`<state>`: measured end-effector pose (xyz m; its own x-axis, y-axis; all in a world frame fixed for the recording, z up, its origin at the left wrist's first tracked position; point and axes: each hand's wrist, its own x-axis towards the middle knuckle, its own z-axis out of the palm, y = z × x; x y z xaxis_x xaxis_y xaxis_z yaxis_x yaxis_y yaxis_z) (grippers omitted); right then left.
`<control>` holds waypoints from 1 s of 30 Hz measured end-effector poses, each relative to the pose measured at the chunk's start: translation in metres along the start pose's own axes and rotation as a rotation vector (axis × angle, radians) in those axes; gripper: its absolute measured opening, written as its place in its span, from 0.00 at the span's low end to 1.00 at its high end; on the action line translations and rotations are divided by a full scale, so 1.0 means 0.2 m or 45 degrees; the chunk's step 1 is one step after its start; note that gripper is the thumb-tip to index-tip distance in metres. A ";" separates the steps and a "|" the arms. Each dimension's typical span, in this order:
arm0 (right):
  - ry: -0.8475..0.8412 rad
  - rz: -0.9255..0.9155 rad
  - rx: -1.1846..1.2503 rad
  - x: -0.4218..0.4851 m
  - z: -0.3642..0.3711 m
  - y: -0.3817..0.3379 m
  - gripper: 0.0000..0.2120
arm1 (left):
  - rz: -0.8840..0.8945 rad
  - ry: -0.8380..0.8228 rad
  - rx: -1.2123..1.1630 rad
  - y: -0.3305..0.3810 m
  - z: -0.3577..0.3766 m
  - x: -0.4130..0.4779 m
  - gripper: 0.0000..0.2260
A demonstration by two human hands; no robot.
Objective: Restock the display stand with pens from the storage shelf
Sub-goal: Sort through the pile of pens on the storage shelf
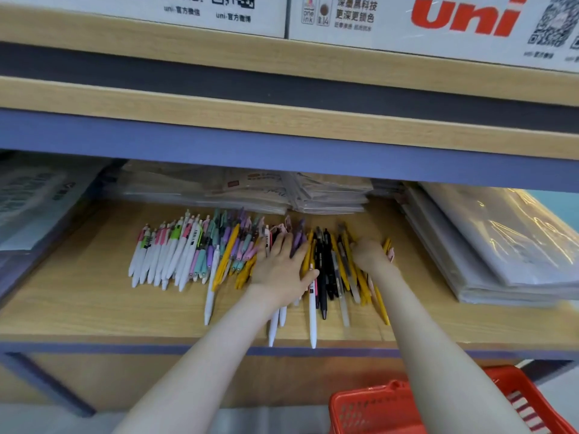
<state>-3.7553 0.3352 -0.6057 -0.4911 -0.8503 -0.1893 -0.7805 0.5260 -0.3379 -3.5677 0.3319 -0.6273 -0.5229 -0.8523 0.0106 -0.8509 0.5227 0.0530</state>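
A person reaches both bare arms into a wooden storage shelf (pixel 78 292), where a loose row of pens (pixel 166 261) lies across the board, tips mostly toward the front edge. White pens sit at the left of the row, pastel and yellow ones in the middle, black pens (pixel 326 270) and more yellow ones toward the right. A few white pens poke out over the shelf's front lip.

The left hand (pixel 282 264) lies flat on the middle of the row, fingers straight and spread, pressing on purple and yellow pens without closing round any. The right hand (pixel 369 255) is just beside it at the right end of the row, fingers curled down among the yellow pens. Blur makes it impossible to tell whether it actually grips any.

Behind the pens, stacks of plastic-wrapped packets (pixel 329 192) rest against the back, and a pile of clear plastic sleeves (pixel 501 245) fills the right side. White boxes printed "uni" (pixel 463 17) stand on the shelf above. A red basket (pixel 391 408) sits below, under the right arm.
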 end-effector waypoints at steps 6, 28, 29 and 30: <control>0.168 0.087 0.011 -0.07 0.03 0.04 0.19 | 0.005 0.023 0.015 0.00 0.00 0.00 0.30; -0.323 -0.803 0.987 -0.48 0.12 -0.44 0.17 | -0.593 0.186 -2.766 -0.21 -0.32 -0.06 0.09; -0.309 -0.774 1.065 -0.48 0.13 -0.43 0.17 | -0.583 0.187 -2.795 -0.24 -0.31 -0.07 0.09; -0.271 -0.734 1.146 -0.47 0.14 -0.42 0.17 | -0.573 0.165 -2.802 -0.28 -0.31 -0.08 0.10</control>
<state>-3.6320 0.3704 -0.5846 0.0026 -0.9961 0.0880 -0.2602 -0.0857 -0.9617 -3.5077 0.3153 -0.5690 -0.2892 -0.9164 -0.2766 0.5363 -0.3945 0.7462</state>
